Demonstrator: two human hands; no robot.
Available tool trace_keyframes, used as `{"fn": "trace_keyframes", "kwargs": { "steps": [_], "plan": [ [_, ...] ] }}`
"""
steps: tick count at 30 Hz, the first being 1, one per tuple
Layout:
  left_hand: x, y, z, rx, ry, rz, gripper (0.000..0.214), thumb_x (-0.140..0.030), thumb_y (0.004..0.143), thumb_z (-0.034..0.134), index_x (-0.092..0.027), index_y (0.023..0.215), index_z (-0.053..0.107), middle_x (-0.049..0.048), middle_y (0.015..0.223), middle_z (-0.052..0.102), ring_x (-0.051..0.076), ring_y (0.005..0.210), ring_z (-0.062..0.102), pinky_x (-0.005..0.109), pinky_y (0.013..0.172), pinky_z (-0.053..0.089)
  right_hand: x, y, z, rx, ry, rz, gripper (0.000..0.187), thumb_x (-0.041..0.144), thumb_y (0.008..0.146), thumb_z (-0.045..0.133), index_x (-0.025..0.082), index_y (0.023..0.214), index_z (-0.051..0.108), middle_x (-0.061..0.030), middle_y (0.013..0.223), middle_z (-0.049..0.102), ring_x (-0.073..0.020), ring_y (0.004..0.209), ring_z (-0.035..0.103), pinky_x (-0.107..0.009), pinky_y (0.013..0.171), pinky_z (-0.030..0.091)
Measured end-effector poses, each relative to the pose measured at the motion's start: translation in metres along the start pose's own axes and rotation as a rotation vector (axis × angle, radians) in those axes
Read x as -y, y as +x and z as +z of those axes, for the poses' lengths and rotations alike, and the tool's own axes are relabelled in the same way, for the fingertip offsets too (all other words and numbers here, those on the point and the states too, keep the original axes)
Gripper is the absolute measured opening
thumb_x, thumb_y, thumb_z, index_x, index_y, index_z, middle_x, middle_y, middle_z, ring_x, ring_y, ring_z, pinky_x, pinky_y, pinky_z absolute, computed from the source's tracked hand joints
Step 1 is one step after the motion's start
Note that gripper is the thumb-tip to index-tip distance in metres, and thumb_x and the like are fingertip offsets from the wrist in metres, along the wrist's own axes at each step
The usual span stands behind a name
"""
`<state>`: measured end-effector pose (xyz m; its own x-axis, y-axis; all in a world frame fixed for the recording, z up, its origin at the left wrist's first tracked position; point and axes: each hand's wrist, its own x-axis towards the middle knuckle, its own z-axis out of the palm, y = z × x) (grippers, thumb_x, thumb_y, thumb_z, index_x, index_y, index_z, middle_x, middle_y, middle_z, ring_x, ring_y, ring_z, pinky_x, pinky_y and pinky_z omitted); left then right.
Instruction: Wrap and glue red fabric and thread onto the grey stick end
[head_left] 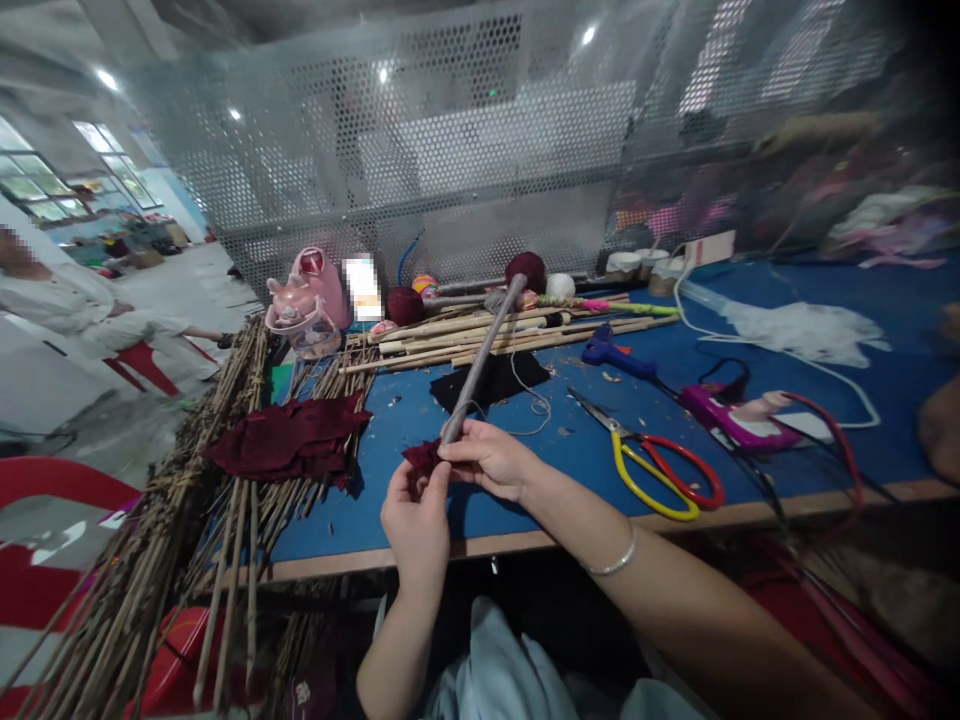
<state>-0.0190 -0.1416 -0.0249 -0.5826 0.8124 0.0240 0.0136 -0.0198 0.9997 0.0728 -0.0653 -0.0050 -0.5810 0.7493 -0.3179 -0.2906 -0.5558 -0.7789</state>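
Note:
A long grey rod, apparently a wrapped stick (486, 355), slants from my hands toward the back of the table. Its near end lies between the fingers of my right hand (495, 460), which is closed on it. My left hand (416, 530) pinches a small piece of dark red cloth (421, 455) against that same end. Where the stick's far end stops, a dark red yarn ball (527, 268) shows; I cannot tell whether they touch. Beneath the stick lies a black cloth (517, 378) with a thin grey thread (541, 410) beside it.
Scissors (656, 460) with yellow and red handles, a blue glue gun (619, 355) and a purple device (739, 415) lie rightward. Dark red cloth pieces (292, 435) rest on bundled twigs (187, 450) at left. Peeled sticks (450, 335) lie before a perforated metal screen (480, 130). A person (82, 300) sits far left.

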Motion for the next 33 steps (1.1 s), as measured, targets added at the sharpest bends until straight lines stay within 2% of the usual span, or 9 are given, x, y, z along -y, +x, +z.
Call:
{"fn": "trace_keyframes", "kwargs": {
  "steps": [3, 6, 12, 15, 17, 20, 26, 30, 33],
  "plan": [
    [0.006, -0.001, -0.001, -0.036, 0.055, 0.002, 0.025, -0.038, 0.071, 0.063, -0.016, 0.084, 0.065, 0.0030, 0.080, 0.067, 0.017, 0.078, 0.060, 0.026, 0.076, 0.046, -0.001, 0.002, 0.001, -0.009, 0.008, 0.006, 0.031, 0.012, 0.052, 0.073, 0.016, 0.074, 0.051, 0.0053, 0.063, 0.058, -0.0075, 0.058, 0.058, -0.021, 0.058, 0.051],
    [0.000, -0.001, -0.003, -0.052, 0.138, 0.147, 0.018, -0.034, 0.072, 0.062, -0.020, 0.081, 0.068, 0.0028, 0.084, 0.067, 0.018, 0.086, 0.058, 0.028, 0.084, 0.043, -0.002, 0.004, 0.002, -0.016, 0.021, 0.023, 0.031, 0.011, 0.053, 0.073, 0.017, 0.075, 0.052, 0.0057, 0.064, 0.059, -0.0072, 0.059, 0.059, -0.021, 0.059, 0.050],
    [-0.001, 0.008, -0.015, 0.061, 0.280, 0.379, 0.014, -0.025, 0.071, 0.064, -0.025, 0.083, 0.071, 0.0046, 0.087, 0.066, 0.019, 0.086, 0.058, 0.028, 0.088, 0.042, 0.001, 0.002, -0.005, 0.057, 0.034, 0.034, 0.032, 0.012, 0.056, 0.073, 0.017, 0.079, 0.053, 0.0044, 0.069, 0.062, -0.0071, 0.059, 0.061, -0.019, 0.060, 0.051],
    [0.008, 0.014, -0.021, 0.110, 0.322, 0.467, 0.022, -0.022, 0.071, 0.063, -0.027, 0.092, 0.070, 0.0051, 0.094, 0.066, 0.020, 0.090, 0.058, 0.030, 0.089, 0.041, 0.004, -0.005, -0.012, 0.108, 0.032, 0.078, 0.025, 0.029, 0.068, 0.068, 0.015, 0.083, 0.055, -0.0002, 0.072, 0.063, -0.0096, 0.061, 0.063, -0.019, 0.055, 0.052],
    [0.012, 0.016, -0.023, 0.164, 0.345, 0.523, 0.026, -0.021, 0.073, 0.062, -0.029, 0.096, 0.069, 0.0050, 0.096, 0.066, 0.019, 0.092, 0.058, 0.030, 0.090, 0.041, 0.007, -0.011, -0.015, 0.115, -0.019, 0.126, 0.035, 0.048, 0.076, 0.055, 0.014, 0.083, 0.056, -0.0030, 0.070, 0.062, -0.0124, 0.060, 0.063, -0.022, 0.048, 0.052],
    [0.011, 0.017, -0.022, 0.235, 0.373, 0.583, 0.028, -0.020, 0.074, 0.060, -0.031, 0.099, 0.068, 0.0051, 0.098, 0.067, 0.019, 0.093, 0.058, 0.030, 0.090, 0.041, 0.010, -0.018, -0.014, 0.099, -0.197, 0.143, 0.054, 0.066, 0.077, 0.040, 0.014, 0.078, 0.056, -0.0050, 0.069, 0.061, -0.0133, 0.054, 0.061, -0.022, 0.038, 0.049],
    [0.007, 0.015, -0.021, 0.201, 0.439, 0.765, 0.031, -0.015, 0.074, 0.061, -0.029, 0.101, 0.067, 0.0054, 0.095, 0.068, 0.018, 0.088, 0.061, 0.027, 0.084, 0.045, 0.010, -0.020, -0.007, 0.096, -0.382, 0.073, 0.034, 0.046, 0.069, 0.066, 0.014, 0.074, 0.058, -0.0004, 0.063, 0.059, -0.0076, 0.049, 0.055, -0.016, 0.041, 0.047],
    [0.010, 0.017, -0.021, 0.177, 0.512, 1.047, 0.035, -0.009, 0.075, 0.058, -0.023, 0.107, 0.063, 0.0072, 0.094, 0.066, 0.017, 0.085, 0.060, 0.028, 0.078, 0.049, 0.008, -0.019, -0.009, 0.094, -0.197, 0.065, 0.034, 0.047, 0.077, 0.057, 0.013, 0.073, 0.059, -0.0002, 0.060, 0.057, -0.0080, 0.050, 0.055, -0.020, 0.046, 0.050],
    [0.012, 0.018, -0.020, 0.176, 0.562, 1.150, 0.036, -0.006, 0.075, 0.058, -0.019, 0.109, 0.061, 0.0087, 0.095, 0.064, 0.016, 0.087, 0.058, 0.027, 0.076, 0.049, 0.010, -0.022, -0.011, 0.108, -0.137, 0.098, 0.040, 0.052, 0.079, 0.051, 0.013, 0.075, 0.059, -0.0005, 0.061, 0.057, -0.0094, 0.051, 0.055, -0.023, 0.045, 0.051]
  ]
}}
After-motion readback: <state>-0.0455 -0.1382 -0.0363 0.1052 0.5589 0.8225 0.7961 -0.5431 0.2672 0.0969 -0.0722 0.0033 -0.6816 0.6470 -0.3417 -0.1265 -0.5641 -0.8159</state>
